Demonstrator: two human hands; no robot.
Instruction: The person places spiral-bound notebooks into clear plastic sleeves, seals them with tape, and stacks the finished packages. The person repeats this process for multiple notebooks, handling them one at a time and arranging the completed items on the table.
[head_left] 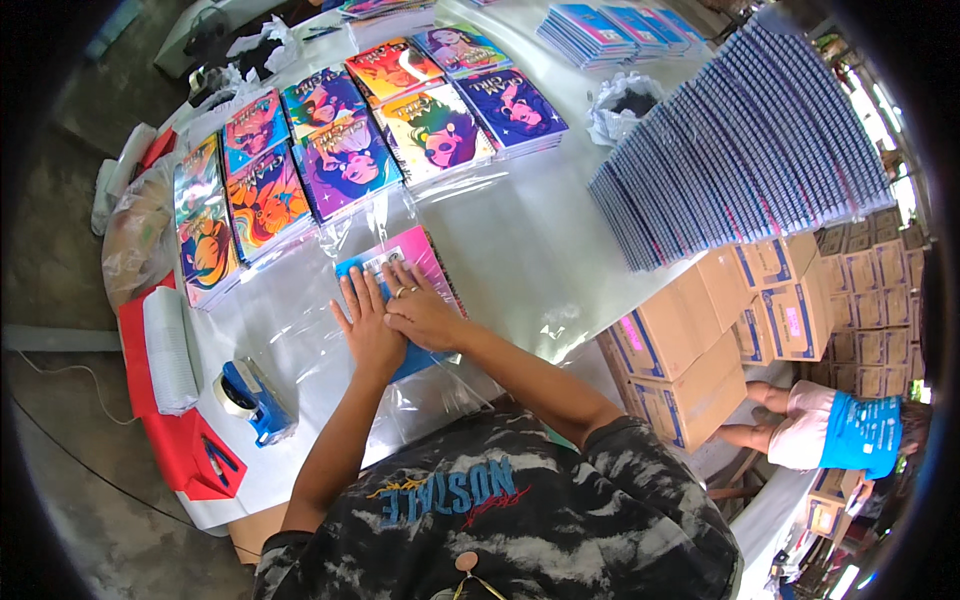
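Beneath both palms lies a spiral notebook [420, 245] with a pink and blue cover, on a sheet of clear plastic film [440, 395] that spreads out toward my body. My left hand [370, 330] rests flat on the blue side, fingers stretched toward the far edge. Partly across it comes my right hand [428, 312], a ring on one finger, also flat with its fingers extended and touching the left. Part of the cover is hidden by the hands. Just beyond, several stacks of illustrated spiral notebooks [345, 165] stand in two rows.
A blue tape dispenser [255, 402] stands left of my forearm. Red sheets [205, 450] with pens lie at the table's left edge, near a white roll [170, 350]. A tall notebook pile [745, 145] leans on the right, above cardboard boxes [680, 340]. A person [835, 430] is farther right.
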